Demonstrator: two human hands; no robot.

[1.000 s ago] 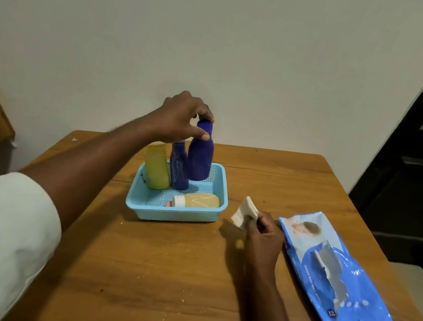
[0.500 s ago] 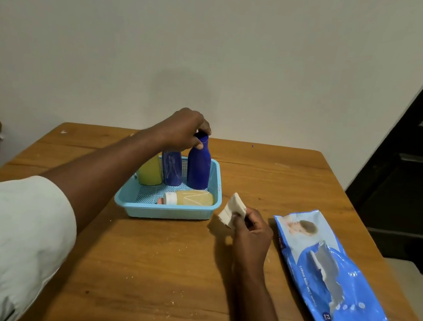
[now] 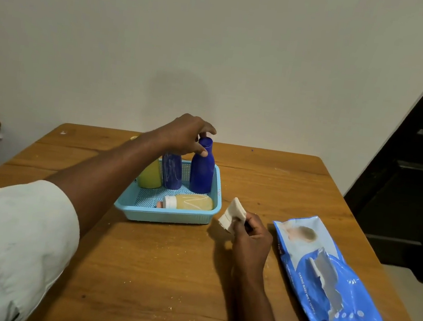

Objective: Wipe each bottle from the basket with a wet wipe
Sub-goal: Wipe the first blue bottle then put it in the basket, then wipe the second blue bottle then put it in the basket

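blue bottle [image 3: 202,171] upright in basket [image 3: 166,214], neck pinched by left hand [image 3: 185,135]; right hand [image 3: 251,238] grips wipe [image 3: 233,214]

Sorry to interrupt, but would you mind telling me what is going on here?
A person is cleaning bottles. The left hand pinches the neck of a dark blue bottle standing in the light blue basket. The right hand holds a folded wet wipe beside the basket. Three other bottles are in the basket.

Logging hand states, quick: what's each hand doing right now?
Left hand: pinches the blue bottle's neck.
Right hand: holds a folded wipe.
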